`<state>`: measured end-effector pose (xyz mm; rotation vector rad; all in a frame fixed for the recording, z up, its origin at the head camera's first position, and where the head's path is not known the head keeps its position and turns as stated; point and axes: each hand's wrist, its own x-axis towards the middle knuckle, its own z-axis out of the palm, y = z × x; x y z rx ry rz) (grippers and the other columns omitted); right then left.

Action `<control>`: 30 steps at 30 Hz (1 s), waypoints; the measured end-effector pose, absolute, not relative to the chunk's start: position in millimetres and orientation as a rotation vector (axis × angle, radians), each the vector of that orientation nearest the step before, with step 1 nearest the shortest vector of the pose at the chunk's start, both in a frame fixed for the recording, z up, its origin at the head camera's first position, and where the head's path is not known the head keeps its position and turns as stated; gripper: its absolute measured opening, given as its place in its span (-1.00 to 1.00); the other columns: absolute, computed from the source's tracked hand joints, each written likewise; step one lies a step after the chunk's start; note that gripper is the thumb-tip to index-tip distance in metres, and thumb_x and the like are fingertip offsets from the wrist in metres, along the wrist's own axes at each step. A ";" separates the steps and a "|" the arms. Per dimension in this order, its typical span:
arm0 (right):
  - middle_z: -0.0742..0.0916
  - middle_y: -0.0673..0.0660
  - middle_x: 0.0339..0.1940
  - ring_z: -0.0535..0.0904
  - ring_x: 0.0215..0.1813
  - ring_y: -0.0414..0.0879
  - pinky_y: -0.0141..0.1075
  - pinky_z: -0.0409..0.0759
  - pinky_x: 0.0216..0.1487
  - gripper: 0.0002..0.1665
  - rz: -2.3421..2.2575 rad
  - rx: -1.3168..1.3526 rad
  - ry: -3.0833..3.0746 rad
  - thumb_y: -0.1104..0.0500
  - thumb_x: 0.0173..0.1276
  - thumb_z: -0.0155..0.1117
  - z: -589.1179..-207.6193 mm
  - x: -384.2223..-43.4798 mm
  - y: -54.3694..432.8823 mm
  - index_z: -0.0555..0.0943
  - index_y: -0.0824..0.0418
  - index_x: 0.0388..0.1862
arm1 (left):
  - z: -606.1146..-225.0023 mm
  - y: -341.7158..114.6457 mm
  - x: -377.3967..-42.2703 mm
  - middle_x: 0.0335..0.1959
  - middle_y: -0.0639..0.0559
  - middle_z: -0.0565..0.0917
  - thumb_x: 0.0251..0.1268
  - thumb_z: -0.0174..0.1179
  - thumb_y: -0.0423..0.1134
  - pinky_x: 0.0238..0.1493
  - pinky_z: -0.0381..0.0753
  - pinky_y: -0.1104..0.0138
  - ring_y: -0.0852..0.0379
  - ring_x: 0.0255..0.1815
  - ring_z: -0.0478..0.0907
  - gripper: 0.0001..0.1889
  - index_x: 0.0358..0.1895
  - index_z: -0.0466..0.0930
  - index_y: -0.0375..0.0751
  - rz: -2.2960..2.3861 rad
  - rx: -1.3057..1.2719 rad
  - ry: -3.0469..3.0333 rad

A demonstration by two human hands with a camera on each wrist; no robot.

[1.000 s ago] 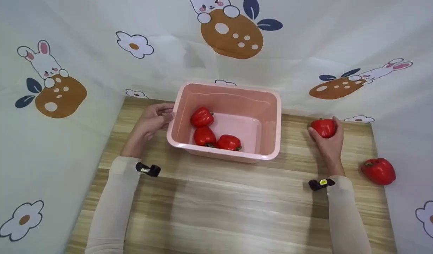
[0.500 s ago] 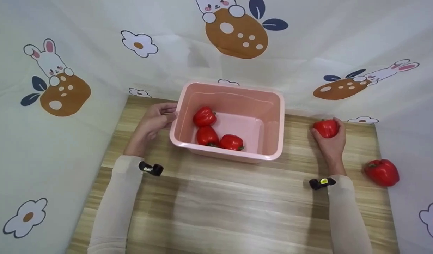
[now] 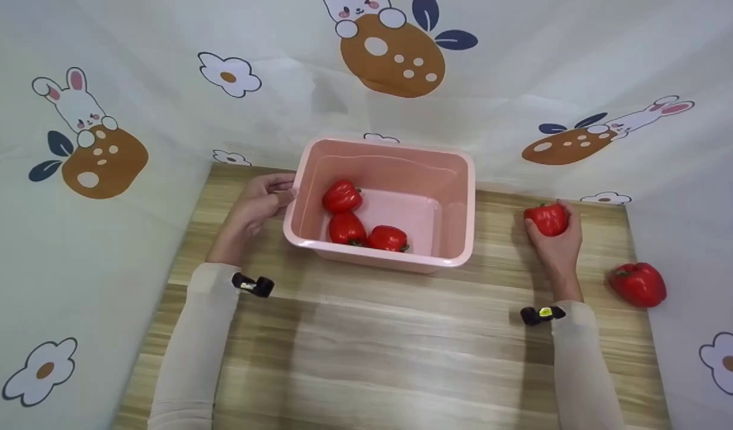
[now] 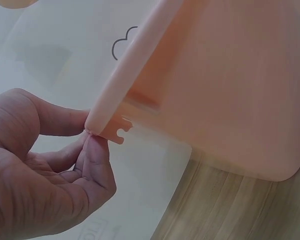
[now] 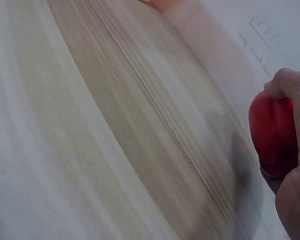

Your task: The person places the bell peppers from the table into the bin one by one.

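A pink plastic basin (image 3: 396, 264) stands at the back middle of the table. Inside it, toward the left, lie three red bell peppers (image 3: 347, 229). My left hand (image 3: 262, 203) pinches the basin's left rim; in the left wrist view its thumb and fingers meet at the rim's lip (image 4: 106, 107). To the right of the basin, my right hand (image 3: 560, 242) grips another red bell pepper (image 3: 545, 220), thumb on one side and fingers on the other. The right wrist view shows that same pepper (image 5: 273, 132), partly covered by the hand.
One more red bell pepper (image 3: 638, 285) lies at the table's right edge, beside my right wrist. A pale cloth (image 3: 498, 107) printed with rabbits and flowers surrounds the wood-grain table (image 3: 402, 346) at the back and both sides.
The head view shifts slightly. Both hands keep their hold, the right on its pepper and the left on the basin rim; the basin and the other peppers stay where they were.
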<state>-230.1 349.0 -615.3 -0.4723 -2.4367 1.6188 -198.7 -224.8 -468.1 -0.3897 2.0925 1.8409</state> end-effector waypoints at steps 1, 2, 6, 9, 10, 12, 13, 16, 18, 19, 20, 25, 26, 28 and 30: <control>0.50 0.08 0.50 0.37 0.49 -0.08 -0.04 0.57 0.49 -0.05 1.617 -0.456 -2.433 0.16 0.26 0.56 -613.7 -229.2 347.9 0.32 0.04 0.57 | -468.7 -225.1 -198.4 0.21 -0.17 0.55 0.51 0.10 -0.46 0.07 0.84 0.39 0.22 -0.07 0.69 -0.47 0.50 0.37 -0.46 1.841 -0.393 2.095; 0.50 0.09 0.49 0.37 0.48 -0.08 -0.03 0.57 0.49 -0.06 1.617 -0.436 -2.434 0.16 0.27 0.55 -611.9 -228.7 346.8 0.32 0.06 0.58 | -469.2 -225.5 -198.1 0.20 -0.17 0.55 0.52 0.10 -0.46 0.06 0.84 0.41 0.23 -0.08 0.69 -0.47 0.50 0.38 -0.46 1.840 -0.399 2.099; 0.48 0.11 0.51 0.36 0.50 -0.06 0.00 0.57 0.52 -0.03 1.625 -0.398 -2.488 0.12 0.28 0.56 -605.3 -225.7 343.0 0.28 0.05 0.59 | -470.2 -227.3 -196.9 0.21 -0.17 0.55 0.52 0.11 -0.46 0.05 0.85 0.39 0.21 -0.07 0.69 -0.48 0.50 0.39 -0.43 1.836 -0.431 2.106; 0.44 0.11 0.54 0.32 0.53 -0.04 0.02 0.56 0.54 0.00 1.632 -0.422 -2.524 0.11 0.29 0.56 -600.9 -222.3 342.6 0.23 0.05 0.60 | -470.0 -226.0 -198.8 0.22 -0.16 0.56 0.52 0.12 -0.45 0.10 0.84 0.37 0.19 -0.05 0.69 -0.47 0.50 0.39 -0.42 1.838 -0.427 2.100; 0.43 0.11 0.55 0.32 0.53 -0.04 0.02 0.55 0.55 0.01 1.635 -0.432 -2.528 0.12 0.29 0.56 -599.3 -221.0 342.5 0.22 0.06 0.61 | -470.3 -225.4 -199.5 0.21 -0.16 0.56 0.51 0.13 -0.45 0.10 0.84 0.37 0.18 -0.04 0.69 -0.47 0.50 0.39 -0.42 1.842 -0.424 2.095; 0.42 0.10 0.56 0.30 0.54 -0.04 0.02 0.55 0.56 0.02 1.641 -0.447 -2.532 0.13 0.28 0.55 -596.1 -218.7 342.2 0.19 0.07 0.61 | -471.2 -224.6 -201.1 0.20 -0.15 0.56 0.50 0.13 -0.46 0.10 0.84 0.37 0.18 -0.04 0.69 -0.47 0.50 0.39 -0.43 1.849 -0.421 2.087; 0.41 0.10 0.56 0.30 0.55 -0.04 0.03 0.55 0.56 0.02 1.645 -0.451 -2.532 0.13 0.28 0.54 -594.3 -217.8 341.8 0.19 0.06 0.61 | -471.5 -224.2 -201.6 0.19 -0.15 0.56 0.50 0.13 -0.47 0.10 0.84 0.37 0.18 -0.05 0.68 -0.46 0.50 0.39 -0.43 1.856 -0.422 2.081; 0.41 0.10 0.57 0.30 0.55 -0.04 0.02 0.55 0.56 0.01 1.660 -0.444 -2.524 0.16 0.28 0.54 -588.7 -215.7 340.5 0.19 0.05 0.60 | -472.9 -223.7 -202.4 0.17 -0.13 0.56 0.48 0.12 -0.49 0.05 0.85 0.40 0.18 -0.06 0.68 -0.46 0.50 0.39 -0.43 1.864 -0.427 2.075; 0.41 0.08 0.58 0.29 0.56 -0.05 0.01 0.56 0.56 0.01 1.664 -0.451 -2.524 0.17 0.28 0.54 -584.7 -214.5 339.7 0.20 0.00 0.60 | -472.9 -222.7 -202.9 0.17 -0.13 0.56 0.47 0.12 -0.49 0.03 0.85 0.41 0.19 -0.07 0.67 -0.45 0.50 0.39 -0.43 1.864 -0.424 2.075; 0.41 0.07 0.59 0.28 0.56 -0.05 0.00 0.56 0.55 0.01 1.664 -0.452 -2.525 0.18 0.28 0.54 -582.4 -214.0 339.1 0.21 -0.03 0.60 | -472.8 -222.4 -203.1 0.17 -0.13 0.57 0.47 0.12 -0.48 0.03 0.85 0.42 0.19 -0.06 0.67 -0.45 0.50 0.39 -0.43 1.863 -0.420 2.076; 0.41 0.07 0.59 0.28 0.57 -0.06 -0.01 0.57 0.55 0.02 1.667 -0.449 -2.523 0.20 0.27 0.54 -580.5 -213.5 338.6 0.21 -0.04 0.61 | -472.6 -222.3 -203.1 0.17 -0.13 0.57 0.47 0.13 -0.48 0.03 0.85 0.42 0.19 -0.06 0.67 -0.45 0.50 0.39 -0.43 1.862 -0.419 2.076; 0.45 0.04 0.59 0.31 0.54 -0.10 -0.10 0.62 0.47 0.03 1.679 -0.382 -2.514 0.25 0.27 0.55 -570.5 -211.7 334.8 0.26 -0.09 0.63 | -471.3 -222.8 -202.7 0.17 -0.12 0.55 0.50 0.12 -0.47 0.07 0.84 0.39 0.19 -0.06 0.67 -0.46 0.51 0.38 -0.42 1.849 -0.420 2.077; 0.47 0.04 0.58 0.32 0.53 -0.11 -0.12 0.62 0.45 0.02 1.683 -0.360 -2.504 0.25 0.26 0.55 -568.7 -211.5 333.9 0.28 -0.07 0.63 | -471.3 -223.2 -202.8 0.17 -0.11 0.56 0.50 0.12 -0.46 0.08 0.84 0.39 0.20 -0.06 0.67 -0.46 0.51 0.38 -0.42 1.844 -0.419 2.079; 0.49 0.03 0.55 0.34 0.50 -0.12 -0.16 0.63 0.42 0.00 1.677 -0.331 -2.498 0.25 0.26 0.55 -564.3 -210.6 331.7 0.31 -0.08 0.61 | -472.0 -224.2 -202.7 0.18 -0.12 0.56 0.52 0.11 -0.45 0.05 0.84 0.41 0.22 -0.07 0.67 -0.47 0.51 0.39 -0.42 1.835 -0.412 2.086; 0.50 0.03 0.55 0.35 0.49 -0.12 -0.15 0.63 0.42 -0.02 1.672 -0.317 -2.501 0.24 0.26 0.54 -560.0 -210.4 329.9 0.33 -0.08 0.60 | -472.6 -225.5 -202.1 0.19 -0.13 0.56 0.52 0.11 -0.44 0.05 0.85 0.40 0.23 -0.07 0.68 -0.47 0.50 0.39 -0.42 1.833 -0.408 2.091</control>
